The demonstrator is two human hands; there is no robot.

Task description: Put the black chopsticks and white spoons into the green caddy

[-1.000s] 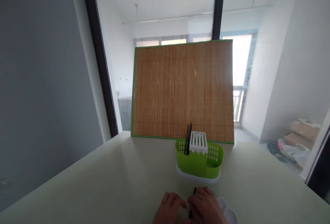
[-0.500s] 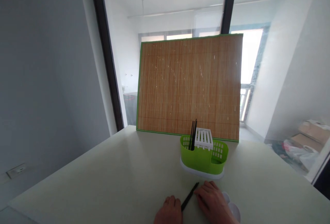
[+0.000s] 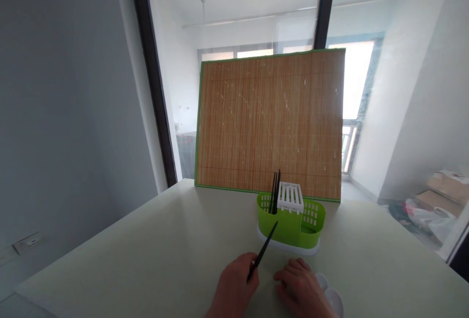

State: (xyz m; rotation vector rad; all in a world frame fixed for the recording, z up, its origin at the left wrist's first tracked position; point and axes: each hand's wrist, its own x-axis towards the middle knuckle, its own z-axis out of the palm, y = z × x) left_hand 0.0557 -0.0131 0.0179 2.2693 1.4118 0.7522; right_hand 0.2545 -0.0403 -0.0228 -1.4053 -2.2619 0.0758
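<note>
The green caddy (image 3: 284, 227) (black sticks (image 3: 275, 193) upright in its left end) stands on the surface (image 3: 164, 240). The left hand (image 3: 240, 276) grips a dark stick (image 3: 264, 247), tilted before the caddy; the right hand (image 3: 297, 281), fingers curled, rests beside white spoons (image 3: 333, 301).

Pale table (image 3: 146, 240) in foreground. Grey wall (image 3: 66, 88) at left, low socket (image 3: 29, 243) on it. Dark-framed glass behind; beyond, bright window (image 3: 353, 78), white wall (image 3: 428, 108) far right.
</note>
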